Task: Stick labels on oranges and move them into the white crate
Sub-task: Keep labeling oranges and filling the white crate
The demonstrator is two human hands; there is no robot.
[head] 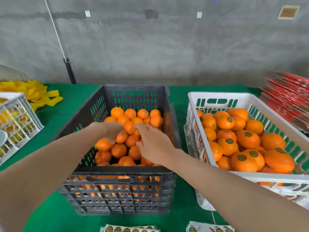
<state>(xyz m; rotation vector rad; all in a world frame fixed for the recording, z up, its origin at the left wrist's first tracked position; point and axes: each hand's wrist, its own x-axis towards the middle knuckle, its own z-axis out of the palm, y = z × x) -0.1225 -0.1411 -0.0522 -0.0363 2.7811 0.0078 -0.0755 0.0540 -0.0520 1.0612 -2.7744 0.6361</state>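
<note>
Oranges round, glossy, in slatted black crate; left hand grip unclear, right hand splayed.

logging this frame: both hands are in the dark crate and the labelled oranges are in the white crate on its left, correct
Wrong side: the white crate holding the labelled oranges stands right of the dark crate, as the head view shows. The left hand and right hand are in the dark crate.

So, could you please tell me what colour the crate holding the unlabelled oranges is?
The crate is dark grey, seen best in the head view.
</note>
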